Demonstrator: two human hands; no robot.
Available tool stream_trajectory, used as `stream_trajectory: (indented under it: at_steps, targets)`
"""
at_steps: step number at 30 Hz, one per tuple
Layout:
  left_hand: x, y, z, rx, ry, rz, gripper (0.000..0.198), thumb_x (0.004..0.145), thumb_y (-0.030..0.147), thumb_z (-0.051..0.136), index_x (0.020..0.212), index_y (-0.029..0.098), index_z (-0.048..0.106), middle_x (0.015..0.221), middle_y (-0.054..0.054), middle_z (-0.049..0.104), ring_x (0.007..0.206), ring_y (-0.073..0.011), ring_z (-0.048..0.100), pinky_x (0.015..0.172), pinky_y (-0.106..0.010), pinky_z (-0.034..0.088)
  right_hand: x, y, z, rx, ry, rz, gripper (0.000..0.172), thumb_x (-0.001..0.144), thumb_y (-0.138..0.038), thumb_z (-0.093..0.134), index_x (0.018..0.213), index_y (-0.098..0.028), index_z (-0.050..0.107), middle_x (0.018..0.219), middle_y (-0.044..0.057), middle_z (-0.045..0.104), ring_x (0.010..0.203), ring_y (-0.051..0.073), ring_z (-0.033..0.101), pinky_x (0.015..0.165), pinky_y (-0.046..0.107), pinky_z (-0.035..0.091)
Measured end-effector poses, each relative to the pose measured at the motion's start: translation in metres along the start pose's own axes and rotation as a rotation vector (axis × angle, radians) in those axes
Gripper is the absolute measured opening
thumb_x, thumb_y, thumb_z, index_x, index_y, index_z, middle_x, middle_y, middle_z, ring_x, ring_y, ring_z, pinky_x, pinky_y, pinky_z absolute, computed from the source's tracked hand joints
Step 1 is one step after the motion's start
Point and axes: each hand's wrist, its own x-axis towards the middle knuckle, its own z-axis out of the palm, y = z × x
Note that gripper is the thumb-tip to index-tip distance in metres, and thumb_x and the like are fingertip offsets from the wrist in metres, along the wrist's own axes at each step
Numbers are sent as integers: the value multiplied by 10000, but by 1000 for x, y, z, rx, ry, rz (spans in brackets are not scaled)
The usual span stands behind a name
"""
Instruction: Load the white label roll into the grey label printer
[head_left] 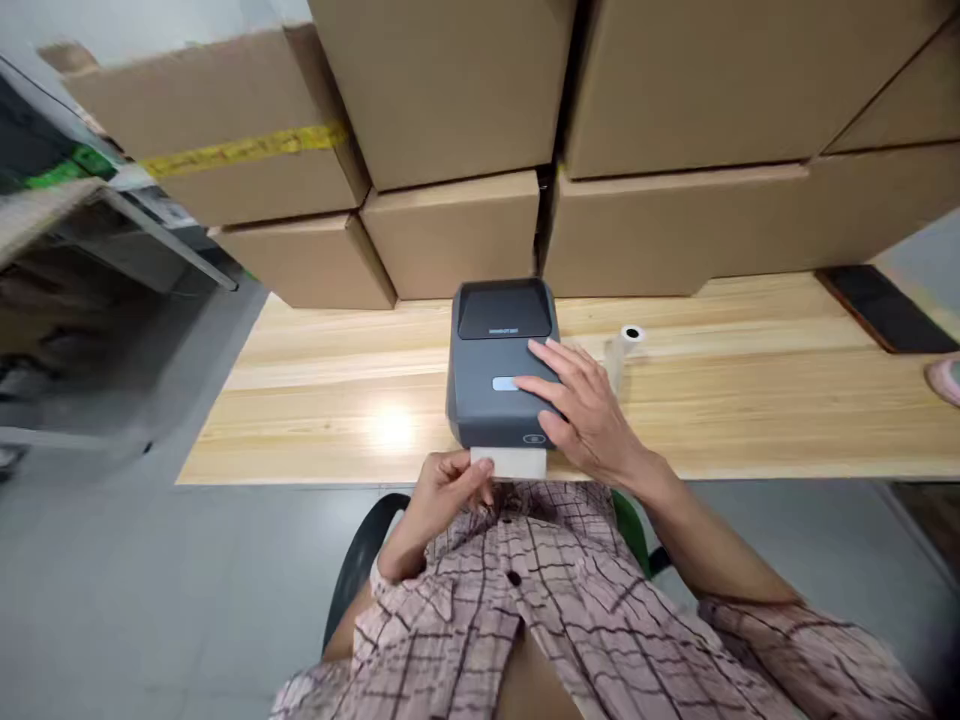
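A dark grey label printer (487,415) stands near the front edge of the wooden table. White label paper (517,462) sticks out of its front, over the table edge. My left hand (448,495) pinches the left end of that paper between thumb and fingers. On the printer's top lies my right hand (581,405), fingers spread, with one fingertip at the right end of the pale oblong button or window (505,384). Whether that finger presses down, I cannot tell. Just right of the printer sits a white paper roll (632,334) with a dark core.
Cardboard boxes (457,235) are stacked along the back of the wooden table (315,400). A dark phone (889,308) lies at the far right, with a pinkish object (943,382) partly in view beside it. Another table (45,215) stands to the left across the floor.
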Motion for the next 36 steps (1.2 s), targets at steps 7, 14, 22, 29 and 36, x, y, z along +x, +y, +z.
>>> stream_trajectory:
  at_steps: [7,14,22,29,36]
  targets:
    - [-2,-7,-11,60,60,39,510,896,538,649,569,146,659,530,-25,624,473,-93,523,495,-213,410,22,0,-17,-160,-108,-107,462,1008,-606,445,1319,-314,622,1572,17,513,1558,304,281,1255,601,160]
    - [15,6,-23,42,611,429,339,979,470,575,1056,190,750,1025,-78,754,936,-182,700,797,-288,562,17,2,-16,13,-170,-21,568,973,-692,413,1385,-335,570,1666,21,359,1588,318,194,1260,637,140]
    - [21,-14,-2,73,296,398,673,1029,566,403,1628,300,251,1725,-42,178,1601,-280,141,1317,-459,159,-43,-15,1,283,-84,429,886,922,-792,354,1645,-357,86,1720,90,198,1585,351,189,1233,656,262]
    - [31,3,-13,229,378,543,692,993,704,277,1578,347,369,1722,15,159,1605,-285,107,1317,-502,136,-27,-13,-21,344,-114,396,933,863,-857,327,1639,-399,85,1731,55,160,1580,377,189,1228,689,264]
    - [98,67,-56,112,350,789,535,1006,558,485,1419,242,610,1480,-94,603,1430,-280,510,1231,-492,368,61,16,-54,192,-21,264,966,909,-832,257,1641,-306,-90,1746,56,58,1593,379,115,1263,653,196]
